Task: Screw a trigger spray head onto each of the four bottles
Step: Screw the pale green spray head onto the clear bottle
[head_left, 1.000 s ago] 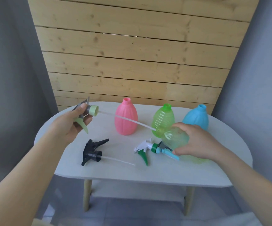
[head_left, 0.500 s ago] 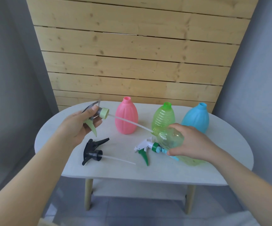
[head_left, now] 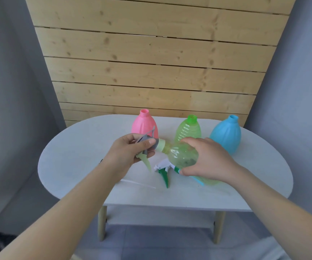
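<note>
My right hand (head_left: 210,160) grips a pale yellow-green clear bottle (head_left: 184,156), held tilted with its neck pointing left above the table. My left hand (head_left: 130,150) holds a grey and light-green trigger spray head (head_left: 151,147), whose collar sits against the bottle's neck; its tube is inside the bottle. Standing capless at the back of the table are a pink bottle (head_left: 144,122), a green bottle (head_left: 189,128) and a blue bottle (head_left: 226,134). A white and green spray head (head_left: 163,170) lies on the table below the held bottle. A light-blue spray head (head_left: 198,180) shows partly under my right hand.
The white oval table (head_left: 76,156) stands against a wooden slat wall, with grey walls on both sides. A thin white tube (head_left: 138,183) lies on the table by my left forearm; the black spray head it belongs to is hidden under the arm.
My left hand moved right with the spray head, sliding its tube fully into the bottle until the collar met the neck. My right hand lifted and tilted the bottle slightly.
</note>
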`<state>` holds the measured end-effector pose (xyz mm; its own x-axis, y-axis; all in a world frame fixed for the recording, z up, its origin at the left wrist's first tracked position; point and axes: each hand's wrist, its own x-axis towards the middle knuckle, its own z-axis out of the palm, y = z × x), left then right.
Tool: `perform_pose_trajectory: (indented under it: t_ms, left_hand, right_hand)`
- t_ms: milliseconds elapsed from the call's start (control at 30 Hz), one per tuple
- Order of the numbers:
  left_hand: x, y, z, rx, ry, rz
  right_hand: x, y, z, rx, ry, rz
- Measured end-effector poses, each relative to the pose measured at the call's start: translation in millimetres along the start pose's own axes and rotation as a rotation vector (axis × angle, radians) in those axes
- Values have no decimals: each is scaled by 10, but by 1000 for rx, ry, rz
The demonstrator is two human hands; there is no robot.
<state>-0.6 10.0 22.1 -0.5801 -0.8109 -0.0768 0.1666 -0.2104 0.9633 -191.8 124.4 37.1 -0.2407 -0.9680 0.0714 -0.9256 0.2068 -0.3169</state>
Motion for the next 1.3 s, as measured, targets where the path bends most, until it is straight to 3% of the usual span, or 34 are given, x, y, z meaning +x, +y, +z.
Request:
perform_pose_trajectory:
  t_ms: [267,533,700,933,1033,1133,1200,1300]
  left_hand:
    - [24,33,-26,290,-139,27]
    - [-21,73,55,563,-174,39]
    - [-4,41,73,626,-260,72]
    - [28,-10,109,643,-429,62]
    - [46,-39,108,614,-392,91]
    - [64,-33,51,602,-269,78]
    - [80,-7,-32,602,-182,48]
    - [112,24,-153,555,-95,-13]
  right_hand:
    - [-38,-8,-13,-56,60,-61]
    - [-70,-33,4,-74,57,-125]
    - [-46,-3,-17,-56,-63,-138]
    - [56,175,-149,212,-435,-101]
    - [79,222,-138,264,-455,-118]
    - [104,300,-167,324,-311,-71]
    - [118,377,-190,473,-245,-15]
    - [122,472,-179,847,-283,37]
